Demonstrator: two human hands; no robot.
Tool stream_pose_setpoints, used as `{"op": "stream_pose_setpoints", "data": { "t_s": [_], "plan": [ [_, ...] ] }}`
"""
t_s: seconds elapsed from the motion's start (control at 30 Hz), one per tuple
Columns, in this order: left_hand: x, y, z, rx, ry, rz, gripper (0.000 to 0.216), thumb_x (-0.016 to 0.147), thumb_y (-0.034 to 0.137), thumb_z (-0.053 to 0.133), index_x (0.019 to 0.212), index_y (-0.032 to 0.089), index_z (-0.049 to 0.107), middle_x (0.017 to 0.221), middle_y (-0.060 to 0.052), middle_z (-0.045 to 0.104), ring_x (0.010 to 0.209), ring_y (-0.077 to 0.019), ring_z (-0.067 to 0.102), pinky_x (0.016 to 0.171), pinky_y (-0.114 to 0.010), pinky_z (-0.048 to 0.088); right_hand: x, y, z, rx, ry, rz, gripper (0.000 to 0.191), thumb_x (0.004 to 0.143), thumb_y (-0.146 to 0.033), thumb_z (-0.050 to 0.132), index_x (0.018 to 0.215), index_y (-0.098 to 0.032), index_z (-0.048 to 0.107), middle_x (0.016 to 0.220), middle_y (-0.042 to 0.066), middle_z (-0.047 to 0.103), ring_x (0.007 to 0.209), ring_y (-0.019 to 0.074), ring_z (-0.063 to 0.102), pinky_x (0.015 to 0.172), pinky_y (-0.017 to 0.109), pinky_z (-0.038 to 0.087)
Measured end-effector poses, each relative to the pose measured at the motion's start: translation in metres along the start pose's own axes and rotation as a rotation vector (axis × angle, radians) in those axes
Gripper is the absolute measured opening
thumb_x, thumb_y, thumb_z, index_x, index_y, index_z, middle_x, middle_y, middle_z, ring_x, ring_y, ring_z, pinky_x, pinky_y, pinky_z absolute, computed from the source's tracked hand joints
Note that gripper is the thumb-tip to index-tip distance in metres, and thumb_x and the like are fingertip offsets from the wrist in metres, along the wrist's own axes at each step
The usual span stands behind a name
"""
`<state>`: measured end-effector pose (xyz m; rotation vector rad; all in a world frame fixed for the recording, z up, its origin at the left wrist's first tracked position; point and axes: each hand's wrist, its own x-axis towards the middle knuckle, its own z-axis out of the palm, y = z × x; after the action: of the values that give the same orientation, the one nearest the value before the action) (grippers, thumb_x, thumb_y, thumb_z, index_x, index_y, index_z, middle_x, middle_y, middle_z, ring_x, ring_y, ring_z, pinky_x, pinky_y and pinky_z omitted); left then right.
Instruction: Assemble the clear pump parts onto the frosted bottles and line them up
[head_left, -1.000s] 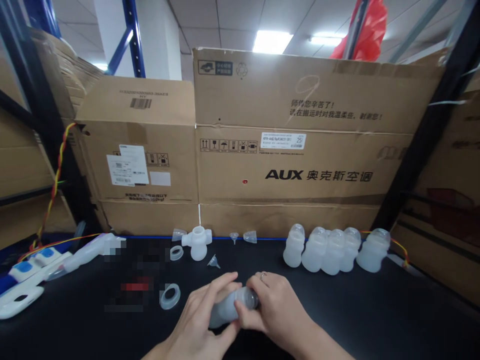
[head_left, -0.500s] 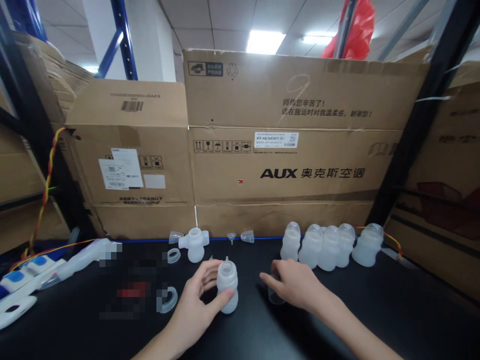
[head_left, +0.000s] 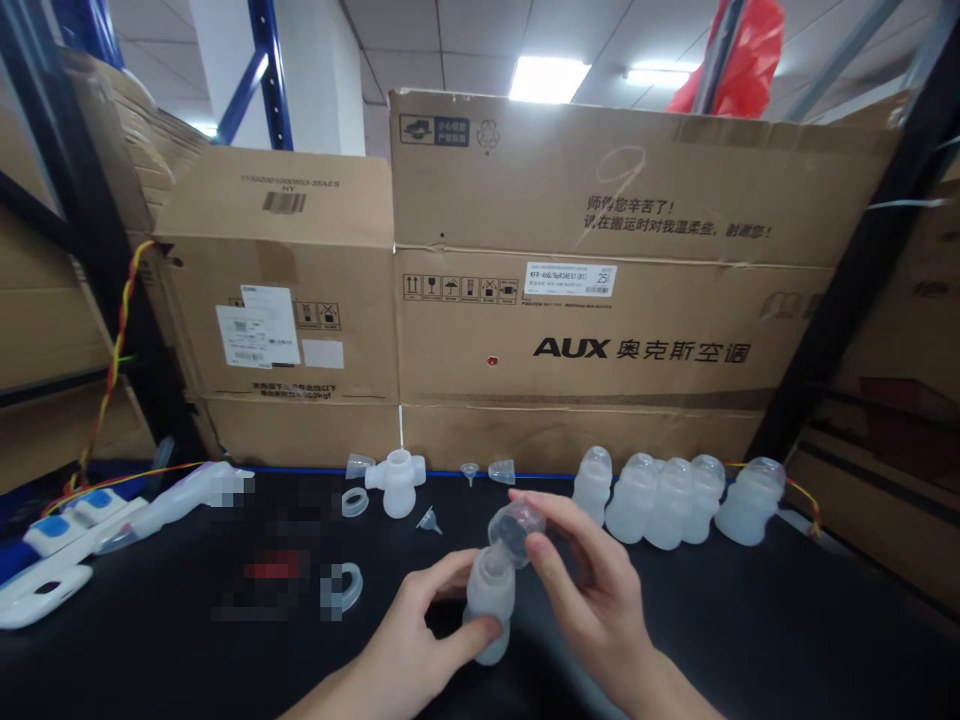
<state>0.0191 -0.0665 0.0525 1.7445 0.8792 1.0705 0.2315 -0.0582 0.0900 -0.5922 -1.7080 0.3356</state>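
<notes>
Wrapping around a frosted white, waisted plastic bottle point(head_left: 491, 592), the left hand point(head_left: 420, 628) holds it nearly upright above the near part of the black worktop point(head_left: 187, 665), its thumb covering some of the lower body. The right hand point(head_left: 600, 585) pinches a clear domed plastic cap point(head_left: 517, 532) at the bottle's mouth; the cap overlaps the neck, so whether they touch cannot be told. Both forearms are cut off by the lower edge. Beyond the fingers lie a small clear plastic funnel point(head_left: 430, 520) and a white plastic fitting with side arms point(head_left: 399, 487). Left of these, a translucent plastic ring point(head_left: 351, 588) is partly lost under blocky blurring, which also makes a dark and red patch unreadable. Farther right stand five frosted bottles with clear domed tops point(head_left: 673, 508), crowding and partly hiding one another, before a brown cardboard panel point(head_left: 600, 410).
</notes>
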Motion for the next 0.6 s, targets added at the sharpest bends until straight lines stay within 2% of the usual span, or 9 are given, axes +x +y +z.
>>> {"op": "stream_pose_setpoints", "data": {
  "t_s": [0.1, 0.17, 0.3, 0.4, 0.5, 0.6],
  "plan": [
    [-0.003, -0.001, 0.002, 0.035, 0.028, 0.021, 0.042, 0.090, 0.033, 0.080, 0.132, 0.030, 0.073, 0.125, -0.002, 0.082, 0.111, -0.0242, 0.078, 0.106, -0.036, 0.059, -0.001, -0.005, 0.000, -0.035, -0.339, 0.001, 0.044, 0.101, -0.020, 0.067, 0.142, -0.032, 0.059, 0.130, 0.006, 0.074, 0.114, 0.0210, 0.073, 0.098, 0.033, 0.062],
    [-0.003, -0.001, 0.002, 0.072, 0.051, 0.033, 0.043, 0.089, 0.038, 0.083, 0.130, 0.029, 0.076, 0.121, -0.003, 0.084, 0.107, -0.0249, 0.079, 0.102, -0.035, 0.061, -0.001, -0.004, -0.001, -0.062, -0.445, 0.019, 0.055, 0.097, -0.019, 0.070, 0.148, -0.032, 0.052, 0.134, 0.007, 0.071, 0.119, 0.0228, 0.072, 0.101, 0.036, 0.062],
    [-0.003, 0.001, 0.001, 0.069, 0.024, 0.029, 0.043, 0.090, 0.041, 0.081, 0.130, 0.027, 0.076, 0.119, -0.004, 0.084, 0.104, -0.0250, 0.079, 0.098, -0.034, 0.063, -0.007, 0.004, -0.001, -0.095, -0.373, -0.017, 0.059, 0.095, -0.019, 0.071, 0.147, -0.033, 0.048, 0.130, 0.007, 0.071, 0.116, 0.0234, 0.073, 0.101, 0.038, 0.061],
    [-0.003, 0.003, 0.001, 0.042, 0.008, 0.034, 0.042, 0.089, 0.036, 0.081, 0.129, 0.026, 0.076, 0.120, -0.005, 0.084, 0.105, -0.0257, 0.079, 0.098, -0.035, 0.062, -0.017, 0.017, 0.004, -0.089, -0.368, -0.053, 0.068, 0.094, -0.029, 0.076, 0.152, -0.033, 0.042, 0.135, 0.011, 0.069, 0.120, 0.0266, 0.072, 0.103, 0.040, 0.060],
    [-0.002, 0.004, 0.001, 0.035, 0.007, 0.023, 0.043, 0.089, 0.026, 0.079, 0.131, 0.026, 0.074, 0.120, -0.005, 0.084, 0.105, -0.0249, 0.079, 0.100, -0.037, 0.061, -0.029, 0.032, 0.012, -0.041, -0.403, -0.038, 0.089, 0.094, -0.045, 0.078, 0.163, -0.033, 0.022, 0.153, 0.017, 0.058, 0.131, 0.0314, 0.068, 0.109, 0.048, 0.057],
    [0.000, 0.004, -0.001, 0.023, 0.003, 0.011, 0.046, 0.090, 0.023, 0.076, 0.135, 0.026, 0.071, 0.126, -0.006, 0.082, 0.112, -0.0262, 0.078, 0.106, -0.040, 0.059, -0.038, 0.045, 0.019, -0.008, -0.407, -0.019, 0.096, 0.097, -0.053, 0.072, 0.165, -0.033, 0.008, 0.160, 0.019, 0.053, 0.136, 0.0322, 0.065, 0.112, 0.053, 0.055]
  ]
}}
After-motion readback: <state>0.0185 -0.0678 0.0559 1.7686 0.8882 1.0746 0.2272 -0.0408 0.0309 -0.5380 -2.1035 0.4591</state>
